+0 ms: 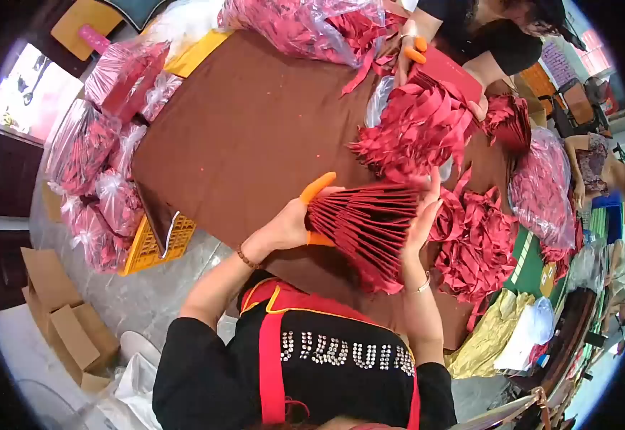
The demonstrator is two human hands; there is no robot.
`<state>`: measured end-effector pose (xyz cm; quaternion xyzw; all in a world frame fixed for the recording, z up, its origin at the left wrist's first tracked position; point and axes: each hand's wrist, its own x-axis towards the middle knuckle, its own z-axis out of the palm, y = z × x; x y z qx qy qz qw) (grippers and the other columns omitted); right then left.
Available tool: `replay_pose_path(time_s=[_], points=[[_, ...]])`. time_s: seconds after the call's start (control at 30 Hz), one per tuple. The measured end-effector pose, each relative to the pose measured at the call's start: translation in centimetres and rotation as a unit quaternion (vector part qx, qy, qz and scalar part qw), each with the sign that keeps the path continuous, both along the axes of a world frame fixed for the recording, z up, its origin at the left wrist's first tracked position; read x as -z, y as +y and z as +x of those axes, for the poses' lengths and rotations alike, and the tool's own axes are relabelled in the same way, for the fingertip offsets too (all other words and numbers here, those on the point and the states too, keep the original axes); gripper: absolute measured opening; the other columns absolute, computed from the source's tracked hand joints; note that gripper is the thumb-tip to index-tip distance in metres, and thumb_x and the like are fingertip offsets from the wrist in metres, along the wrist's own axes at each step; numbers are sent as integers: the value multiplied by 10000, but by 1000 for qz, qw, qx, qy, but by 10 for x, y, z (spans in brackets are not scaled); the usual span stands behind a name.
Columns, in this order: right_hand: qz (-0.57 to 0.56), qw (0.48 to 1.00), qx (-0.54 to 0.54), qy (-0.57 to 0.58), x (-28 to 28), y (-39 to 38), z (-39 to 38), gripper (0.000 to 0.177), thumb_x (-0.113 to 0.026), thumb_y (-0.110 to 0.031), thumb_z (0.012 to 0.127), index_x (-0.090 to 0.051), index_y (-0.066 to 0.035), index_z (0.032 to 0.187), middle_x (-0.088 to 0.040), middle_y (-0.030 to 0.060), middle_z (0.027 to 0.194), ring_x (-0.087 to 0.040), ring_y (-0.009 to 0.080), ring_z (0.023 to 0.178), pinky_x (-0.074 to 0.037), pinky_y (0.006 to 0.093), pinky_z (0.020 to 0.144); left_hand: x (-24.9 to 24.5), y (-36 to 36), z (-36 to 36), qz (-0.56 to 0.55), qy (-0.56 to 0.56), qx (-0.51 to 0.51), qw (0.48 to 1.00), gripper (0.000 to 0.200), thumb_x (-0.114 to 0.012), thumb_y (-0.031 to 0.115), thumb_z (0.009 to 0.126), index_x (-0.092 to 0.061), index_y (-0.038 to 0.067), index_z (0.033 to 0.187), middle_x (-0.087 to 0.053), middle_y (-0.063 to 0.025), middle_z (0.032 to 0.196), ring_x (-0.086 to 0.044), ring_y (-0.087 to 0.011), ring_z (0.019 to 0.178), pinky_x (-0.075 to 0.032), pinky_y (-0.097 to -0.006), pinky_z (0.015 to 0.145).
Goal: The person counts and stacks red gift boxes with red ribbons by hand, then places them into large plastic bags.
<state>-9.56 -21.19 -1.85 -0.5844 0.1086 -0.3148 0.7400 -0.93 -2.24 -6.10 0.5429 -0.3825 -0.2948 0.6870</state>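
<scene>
Stack (366, 226) partly hides left hand (291, 221), fingers clamped on it; right hand (421, 223) touches it, fingers parted.

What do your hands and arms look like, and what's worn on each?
The left hand has orange finger covers and a brownish beaded bracelet. The right hand shows no finger covers; its wrist has a thin, pale bracelet. Both arms have short black sleeves.
</scene>
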Motion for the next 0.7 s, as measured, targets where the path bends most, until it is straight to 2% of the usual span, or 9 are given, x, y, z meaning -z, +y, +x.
replay_pose_path(time_s=[0.07,0.17,0.23,0.27,0.3,0.37,0.4,0.5,0.7], points=[[-12,999,29,37,12,-6,-7,754,-253,-614,899,-218,-56,1403,-331,108,1363,-330,212,1239,-208,354,1065,-9,-2,1,22,-27,-17,999,1027,-809,9,597,-197,87,1418,-479,-123,1281,-484,-189,1147,-374,-325,993],[-28,991,89,92,17,-14,-16,748,-244,-635,892,-313,-58,1363,-431,56,1248,-458,173,1085,-324,323,978,-14,-4,-3,76,48,-48,995,930,-786,-27,618,-270,58,1387,-529,-94,1221,-516,-153,1087,-405,-304,958],[-77,987,-89,110,3,-29,-29,786,-193,-667,877,-334,-56,1350,-451,62,1232,-459,166,1079,-353,324,951,-12,-8,-4,68,72,-57,993,868,-766,-55,636,-307,41,1367,-542,-76,1198,-518,-133,1064,-416,-288,941],[6,981,-172,91,3,-41,-39,851,-427,-656,824,-202,-79,1408,-344,115,1352,-370,208,1213,-322,363,1006,-9,-10,-4,52,71,-81,993,864,-766,-54,634,-313,42,1363,-546,-79,1190,-520,-140,1065,-414,-294,944],[5,981,-172,91,4,-36,-44,851,-427,-656,824,-202,-79,1408,-344,115,1352,-370,208,1213,-322,363,1006,-7,-12,-4,36,71,-107,991,860,-767,-53,632,-319,43,1359,-550,-81,1183,-521,-147,1067,-412,-300,947],[-203,966,-159,29,7,-22,-53,1135,-703,-575,664,-9,-113,1435,-158,156,1449,-246,260,1311,-257,405,1059,-1,-13,-5,67,-23,-131,989,911,-760,-62,631,-264,56,1386,-524,-94,1216,-512,-170,1091,-407,-319,956],[-215,961,-162,59,3,-19,-58,1410,-822,-576,453,71,-71,1420,-73,212,1455,-190,326,1331,-171,430,1088,6,-14,-7,15,-9,-123,992,947,-753,-68,632,-217,67,1401,-478,-109,1266,-490,-191,1126,-391,-328,972],[-432,893,-69,106,8,-9,-54,1261,-855,-217,564,60,-99,1425,-88,191,1451,-215,305,1317,-239,452,1065,16,-15,-12,-25,-38,-123,991,1025,-764,-25,631,-121,79,1423,-381,-138,1355,-431,-240,1197,-346,-352,1010],[-508,857,11,85,2,-8,-47,1110,-859,-219,539,-148,-67,1377,-207,199,1380,-286,362,1260,-290,461,1033,-7,4,-8,111,-215,-99,965,1189,-843,246,566,-50,40,1427,-199,-199,1440,-279,-352,1292,-239,-414,1065]])
